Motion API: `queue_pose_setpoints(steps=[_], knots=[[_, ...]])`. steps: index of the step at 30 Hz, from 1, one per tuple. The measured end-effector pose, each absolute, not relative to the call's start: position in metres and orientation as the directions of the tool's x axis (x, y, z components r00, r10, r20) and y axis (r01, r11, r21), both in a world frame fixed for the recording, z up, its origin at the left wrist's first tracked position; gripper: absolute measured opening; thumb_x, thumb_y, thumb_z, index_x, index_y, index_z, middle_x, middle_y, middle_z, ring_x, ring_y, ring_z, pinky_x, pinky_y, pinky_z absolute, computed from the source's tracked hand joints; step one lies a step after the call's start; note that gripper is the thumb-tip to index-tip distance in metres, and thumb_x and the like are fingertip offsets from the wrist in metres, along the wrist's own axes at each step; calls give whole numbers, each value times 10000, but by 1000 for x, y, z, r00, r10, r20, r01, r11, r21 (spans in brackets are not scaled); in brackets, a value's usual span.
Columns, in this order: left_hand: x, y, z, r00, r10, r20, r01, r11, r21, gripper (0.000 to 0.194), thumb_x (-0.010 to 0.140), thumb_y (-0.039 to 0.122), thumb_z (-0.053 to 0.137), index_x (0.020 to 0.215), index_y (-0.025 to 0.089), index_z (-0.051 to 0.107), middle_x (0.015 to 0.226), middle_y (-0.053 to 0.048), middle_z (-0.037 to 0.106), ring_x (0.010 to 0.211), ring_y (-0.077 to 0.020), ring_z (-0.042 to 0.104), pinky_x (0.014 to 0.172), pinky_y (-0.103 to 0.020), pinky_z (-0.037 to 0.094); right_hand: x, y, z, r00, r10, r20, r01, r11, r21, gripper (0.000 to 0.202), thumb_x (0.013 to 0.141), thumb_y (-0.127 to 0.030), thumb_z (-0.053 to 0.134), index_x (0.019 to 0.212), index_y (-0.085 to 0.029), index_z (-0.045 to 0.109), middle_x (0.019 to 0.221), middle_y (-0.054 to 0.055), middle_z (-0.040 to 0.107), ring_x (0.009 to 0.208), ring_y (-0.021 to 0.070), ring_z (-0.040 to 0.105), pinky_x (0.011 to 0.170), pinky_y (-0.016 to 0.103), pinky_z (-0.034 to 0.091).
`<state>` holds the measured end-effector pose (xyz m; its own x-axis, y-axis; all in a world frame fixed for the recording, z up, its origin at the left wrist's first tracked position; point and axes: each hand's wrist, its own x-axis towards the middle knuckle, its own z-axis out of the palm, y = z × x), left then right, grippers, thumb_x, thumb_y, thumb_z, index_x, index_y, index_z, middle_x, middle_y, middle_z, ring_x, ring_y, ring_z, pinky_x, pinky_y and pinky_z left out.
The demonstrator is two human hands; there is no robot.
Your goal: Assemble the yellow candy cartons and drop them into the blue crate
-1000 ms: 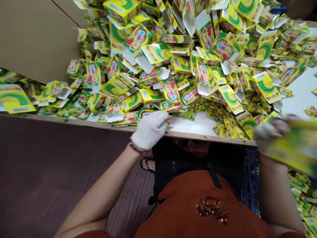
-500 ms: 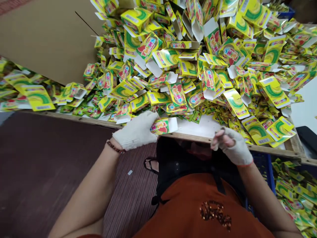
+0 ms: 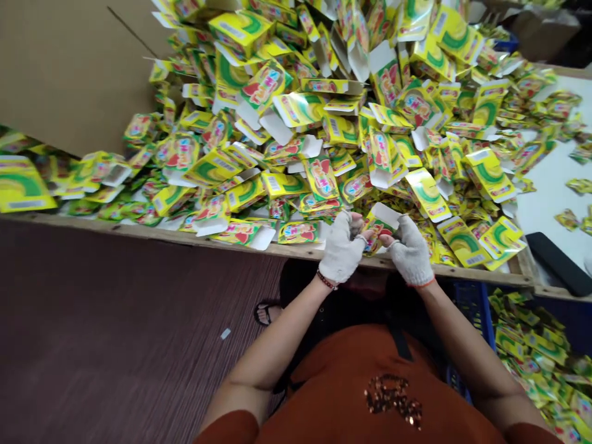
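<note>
White-gloved, the left hand (image 3: 343,250) and the right hand (image 3: 409,251) grasp opposite sides of one small yellow-and-green printed carton (image 3: 377,223), held at the wooden table edge (image 3: 462,272), before a heap of similar cartons (image 3: 322,177).
</note>
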<state>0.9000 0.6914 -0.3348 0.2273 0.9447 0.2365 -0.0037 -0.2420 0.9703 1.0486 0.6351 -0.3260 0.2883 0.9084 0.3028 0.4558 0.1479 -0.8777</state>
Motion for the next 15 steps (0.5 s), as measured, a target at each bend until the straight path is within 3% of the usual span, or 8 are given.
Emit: queue_pose_setpoints(steps=[3,6,12,15], knots=[[899,697,-337,306,913,270,-37,-272,962,366,839,291,676,1161,204,526,953,-24,641,871,-139,649,803,-270,548,1047,637,-334,402,851,337,358,192,-914,392,832,-298,695,1155,-241,481,995,51,668,849,188,697,743,325,601],[896,701,-338,383,859,339,-37,-352,935,356,876,270,627,1218,204,555,1060,-55,668,946,-153,656,862,-287,541,1046,640,-339,417,823,385,352,244,-904,347,840,-306,676,1119,-255,475,998,36,655,847,175,706,761,325,602],[889,707,-344,497,817,291,-7,-332,943,459,885,256,602,1333,195,521,1022,-59,676,877,-158,670,854,-318,564,1058,641,-337,335,827,452,468,271,-842,273,842,-282,651,1111,-248,623,1046,45,705,923,192,712,854,356,601],[891,705,-341,429,856,290,2,-322,947,426,837,288,673,1236,192,558,1015,-48,677,868,-154,675,831,-298,567,1062,639,-334,314,822,475,531,263,-806,273,837,-283,657,1107,-256,681,1070,53,723,983,218,699,907,378,584]])
